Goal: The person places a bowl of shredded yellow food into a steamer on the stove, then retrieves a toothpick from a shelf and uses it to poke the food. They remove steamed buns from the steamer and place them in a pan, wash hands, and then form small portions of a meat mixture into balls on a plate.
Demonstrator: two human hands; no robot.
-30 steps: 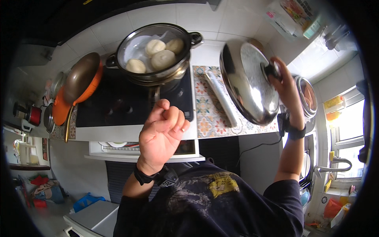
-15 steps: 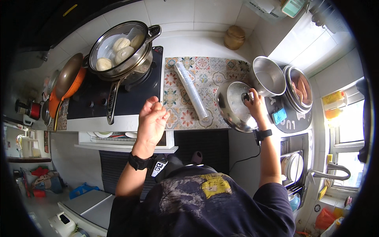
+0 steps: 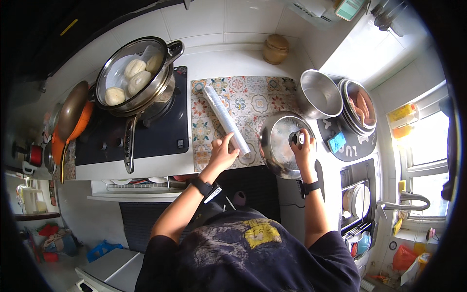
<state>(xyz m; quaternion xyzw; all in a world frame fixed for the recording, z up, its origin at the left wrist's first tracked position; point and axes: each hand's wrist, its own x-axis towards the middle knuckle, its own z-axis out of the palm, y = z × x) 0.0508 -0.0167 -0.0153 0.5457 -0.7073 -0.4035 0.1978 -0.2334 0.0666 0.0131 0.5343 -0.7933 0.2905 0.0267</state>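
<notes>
Lid (image 3: 275,146) under right hand (image 3: 306,155), knob (image 3: 293,138) gripped; roll (image 3: 221,113) just beside left hand (image 3: 223,155), fingers (image 3: 226,138) parted

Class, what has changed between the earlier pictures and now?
The right-hand grip has brought the lid, first tilted up, down to the counter, still holding its knob. The left-hand grip, empty before, has reached the near end of the plastic roll; whether it holds it is unclear. The buns in the pot and the roll on the mat stayed put.
</notes>
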